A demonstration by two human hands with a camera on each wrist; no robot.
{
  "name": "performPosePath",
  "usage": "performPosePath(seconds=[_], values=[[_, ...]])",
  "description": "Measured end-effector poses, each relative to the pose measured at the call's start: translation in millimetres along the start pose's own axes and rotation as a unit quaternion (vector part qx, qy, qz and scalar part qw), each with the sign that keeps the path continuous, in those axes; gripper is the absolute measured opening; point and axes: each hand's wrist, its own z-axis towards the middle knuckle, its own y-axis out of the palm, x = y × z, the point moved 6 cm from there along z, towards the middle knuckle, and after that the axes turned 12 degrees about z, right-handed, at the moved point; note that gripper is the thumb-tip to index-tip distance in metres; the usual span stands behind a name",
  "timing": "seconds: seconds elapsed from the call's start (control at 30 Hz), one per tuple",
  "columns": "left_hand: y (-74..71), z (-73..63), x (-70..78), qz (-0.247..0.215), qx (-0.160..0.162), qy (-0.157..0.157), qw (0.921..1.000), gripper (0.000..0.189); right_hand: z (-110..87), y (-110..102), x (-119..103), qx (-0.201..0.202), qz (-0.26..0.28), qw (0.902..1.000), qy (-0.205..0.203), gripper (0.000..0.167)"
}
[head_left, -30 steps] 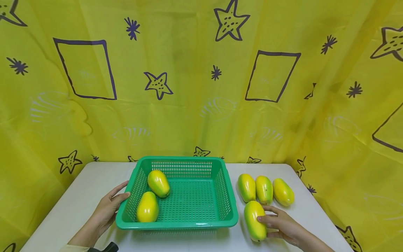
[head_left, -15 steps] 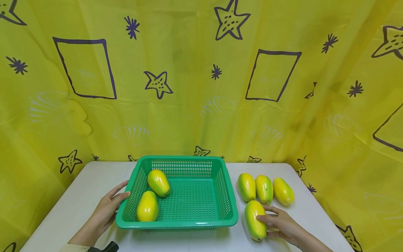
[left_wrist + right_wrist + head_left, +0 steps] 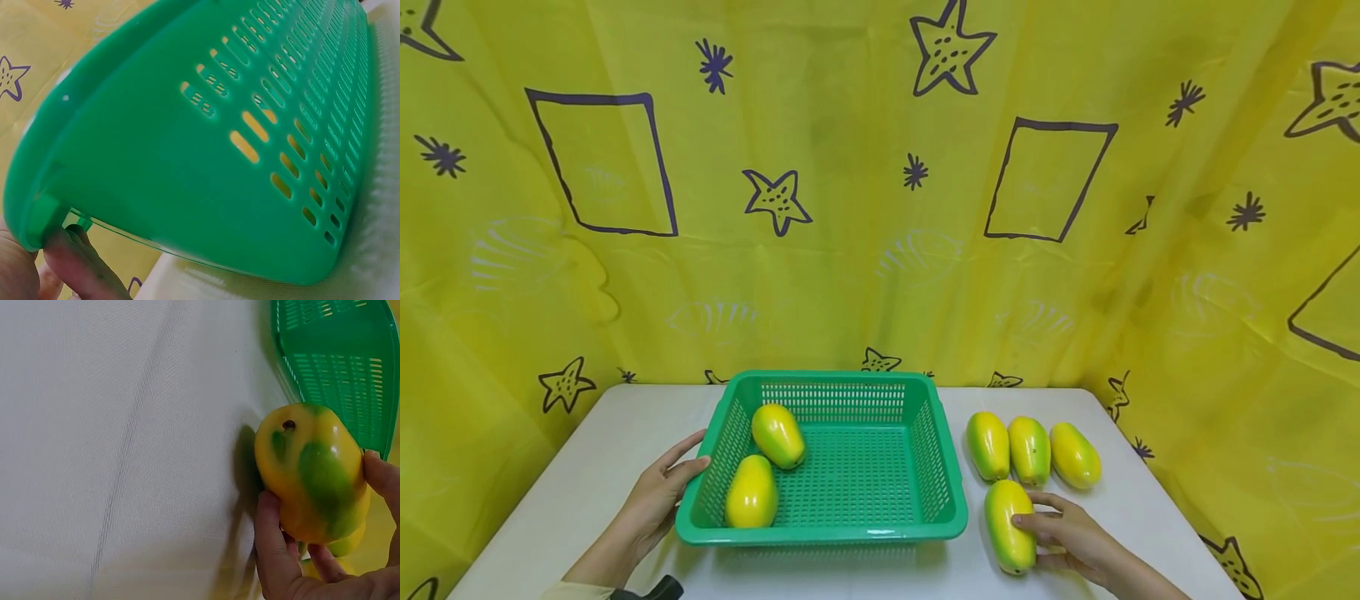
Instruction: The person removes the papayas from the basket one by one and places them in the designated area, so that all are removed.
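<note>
A green plastic basket (image 3: pixel 850 532) with slotted walls stands in the middle of the white table, with two yellow-green mangoes (image 3: pixel 751 493) lying in its left part. My left hand (image 3: pixel 653 493) grips its left rim, the thumb over the edge; in the left wrist view the fingers (image 3: pixel 81 265) curl under the rim. To the right of the basket, my right hand (image 3: pixel 1071 535) holds another mango (image 3: pixel 1009 527) between thumb and fingers. The right wrist view shows this mango's dark stem end and green patches (image 3: pixel 312 475). Whether it touches the table is hard to tell.
Three more mangoes (image 3: pixel 1028 450) lie in a row behind the held one, at the right of the white table (image 3: pixel 550 500). A yellow curtain (image 3: pixel 850 275) with drawn starfish and frames hangs close behind the table and along both sides.
</note>
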Motion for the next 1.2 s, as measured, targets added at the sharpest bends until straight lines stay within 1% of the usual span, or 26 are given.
performPosePath(seconds=[0.4, 0.67, 1.0, 1.2], values=[[-0.1, 0.8, -0.9, 0.0, 0.0, 0.001, 1.0, 0.072, -0.7, 0.1, 1.1, -0.014, 0.009, 0.9999, 0.003, 0.078], [0.0, 0.0, 1.1, -0.007, -0.003, 0.005, 1.0, 0.07, -1.1, -0.6, 1.0, -0.008, 0.01, 0.9998, 0.013, 0.079], [0.0, 0.8, 0.1, -0.01, -0.003, 0.0, 0.9999, 0.071, -1.4, -2.3, 2.2, -0.008, 0.009, 0.9998, 0.016, 0.08], [-0.4, 2.1, -1.2, -0.004, -0.002, -0.001, 1.0, 0.071, -4.0, -6.1, 1.6, -0.011, 0.01, 0.9998, 0.016, 0.08]])
